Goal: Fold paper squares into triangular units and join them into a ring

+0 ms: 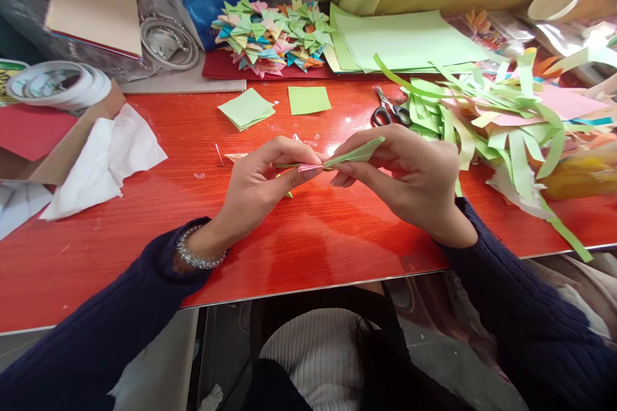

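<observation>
Between both hands, above the red table, is a small folded paper piece (357, 153), light green with a bit of pink at its left end. My left hand (263, 173) pinches the pink end between thumb and fingers. The green end is pinched by my right hand (402, 170), whose fingertips come close to those of the left. Part of the piece is hidden behind the fingers. Beyond the hands lie a stack of pale green paper squares (246, 109) and a brighter green square (309, 100). Black-handled scissors (389, 112) rest behind my right hand.
Wreaths of folded coloured paper (270, 35) stand at the back, beside large green sheets (405, 42). A heap of green paper strips (506, 122) covers the right side. On the left are tape rolls (60, 83), a cardboard box (80, 141) and a white tissue (103, 154).
</observation>
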Demonstrator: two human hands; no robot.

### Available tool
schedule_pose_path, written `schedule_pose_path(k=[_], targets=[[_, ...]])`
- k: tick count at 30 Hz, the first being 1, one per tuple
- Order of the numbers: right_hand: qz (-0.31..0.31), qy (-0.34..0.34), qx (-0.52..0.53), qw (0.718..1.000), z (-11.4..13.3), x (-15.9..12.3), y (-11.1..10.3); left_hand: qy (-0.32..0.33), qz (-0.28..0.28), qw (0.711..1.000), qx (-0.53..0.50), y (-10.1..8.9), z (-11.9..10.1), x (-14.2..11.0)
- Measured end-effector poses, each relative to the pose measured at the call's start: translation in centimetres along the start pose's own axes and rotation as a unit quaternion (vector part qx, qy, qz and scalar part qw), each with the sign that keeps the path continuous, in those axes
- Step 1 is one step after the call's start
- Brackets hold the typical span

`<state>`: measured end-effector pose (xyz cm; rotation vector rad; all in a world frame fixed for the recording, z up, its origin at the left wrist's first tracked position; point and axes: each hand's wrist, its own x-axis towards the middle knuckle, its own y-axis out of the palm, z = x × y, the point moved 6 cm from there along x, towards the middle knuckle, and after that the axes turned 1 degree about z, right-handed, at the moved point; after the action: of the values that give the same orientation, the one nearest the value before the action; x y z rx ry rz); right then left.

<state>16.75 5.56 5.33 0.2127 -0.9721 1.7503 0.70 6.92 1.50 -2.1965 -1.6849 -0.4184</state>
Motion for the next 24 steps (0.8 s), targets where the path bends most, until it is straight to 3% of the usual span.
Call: schedule_pose_path(k=[5, 10, 18, 24], targets=[[-0.032, -0.111, -0.165, 0.980, 1.2, -0.6, -0.3, 0.007, -0.012, 1.000, 0.003, 0.0, -0.1, 0.0], [-0.017, -0.193, -0.192, 0.962, 1.8, -0.9, -0.1, -0.002, -0.023, 1.000, 0.012, 0.0, -0.2, -0.1], [-0.001, -0.128, -0.147, 0.981, 1.4, -0.4, -0.4, 0.024, -0.016, 0.999, 0.045, -0.1, -0.6, -0.3], [0.019, -0.135, -0.134, 0.982, 1.4, 0.0, -0.6, 0.040, 0.015, 0.997, 0.068, 0.1, -1.1, -0.2]])
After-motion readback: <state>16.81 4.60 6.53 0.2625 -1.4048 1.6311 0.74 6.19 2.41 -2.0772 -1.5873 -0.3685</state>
